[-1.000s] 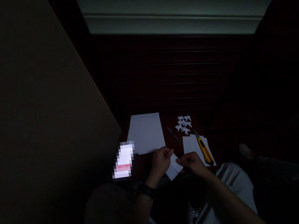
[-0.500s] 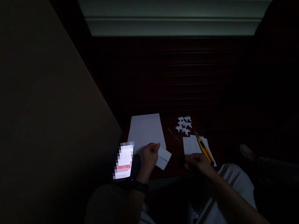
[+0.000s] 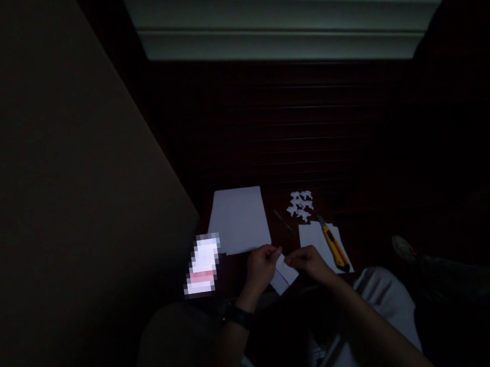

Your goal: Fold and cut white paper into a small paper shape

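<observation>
A small piece of white paper (image 3: 284, 276) with a dark line across it, perhaps a fold or slit, is held above my lap at the table's front edge. My left hand (image 3: 261, 265), with a dark band on its wrist, pinches the upper left of this paper. From the other side, my right hand (image 3: 309, 261) has closed its thumb and fingers on the paper's upper right corner. Beyond the left hand lies a large white sheet (image 3: 241, 220). A yellow utility knife (image 3: 335, 248) rests on smaller white sheets (image 3: 309, 234) beside the right hand.
Several small cut or folded white paper shapes (image 3: 301, 205) are grouped at the table's back right. A thin, dark pen-like tool (image 3: 283, 220) lies left of them. At the left edge glows a phone (image 3: 202, 265), its screen blurred. Another person's shoe (image 3: 403, 248) is on the right.
My left hand has brought the small paper right and nearer to me, off the large sheet. My right hand has moved left from beside the knife and taken hold of the paper.
</observation>
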Tool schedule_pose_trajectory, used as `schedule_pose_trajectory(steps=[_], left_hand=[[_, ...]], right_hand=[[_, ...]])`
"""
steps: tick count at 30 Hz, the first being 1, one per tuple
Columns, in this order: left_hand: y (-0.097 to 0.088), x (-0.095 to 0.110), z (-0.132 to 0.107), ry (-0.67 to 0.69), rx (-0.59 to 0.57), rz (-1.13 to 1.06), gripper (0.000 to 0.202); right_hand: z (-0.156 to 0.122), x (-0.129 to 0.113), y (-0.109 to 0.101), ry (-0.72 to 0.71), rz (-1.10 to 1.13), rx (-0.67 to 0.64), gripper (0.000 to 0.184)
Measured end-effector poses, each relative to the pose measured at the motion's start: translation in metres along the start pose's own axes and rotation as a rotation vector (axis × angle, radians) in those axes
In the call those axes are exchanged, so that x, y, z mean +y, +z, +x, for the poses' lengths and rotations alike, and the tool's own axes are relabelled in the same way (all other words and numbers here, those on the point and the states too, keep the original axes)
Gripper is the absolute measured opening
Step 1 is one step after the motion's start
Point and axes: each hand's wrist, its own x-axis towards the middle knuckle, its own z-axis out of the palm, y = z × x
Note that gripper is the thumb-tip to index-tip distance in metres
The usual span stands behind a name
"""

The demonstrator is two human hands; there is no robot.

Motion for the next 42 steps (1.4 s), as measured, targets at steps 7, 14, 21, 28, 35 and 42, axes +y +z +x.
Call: schedule_pose_trajectory(steps=[7, 14, 21, 28, 35, 42], left_hand=[[-0.001, -0.014, 0.004, -0.078, 0.106, -0.039, 0.033], [-0.005, -0.021, 0.004, -0.217, 0.270, -0.304, 0.030], [0.008, -0.021, -0.003, -0.303, 0.272, -0.484, 0.031], [0.011, -0.023, -0.007, -0.296, 0.250, -0.515, 0.035], [0.011, -0.012, -0.011, -0.338, 0.107, -0.640, 0.042], [0.010, -0.010, -0.016, -0.307, -0.051, -0.689, 0.041]], right_hand=[[-0.014, 0.000, -0.015, 0.149, 0.169, -0.160, 0.027], [-0.018, 0.009, -0.023, 0.065, 0.152, -0.112, 0.026], [-0.008, 0.013, -0.002, -0.034, 0.366, -0.071, 0.051], [-0.004, 0.031, 0.001, 0.040, 0.387, 0.063, 0.036], [0.001, 0.037, 0.008, 0.108, 0.269, 0.272, 0.031], [0.006, 0.040, 0.008, 0.116, 0.304, 0.319, 0.034]])
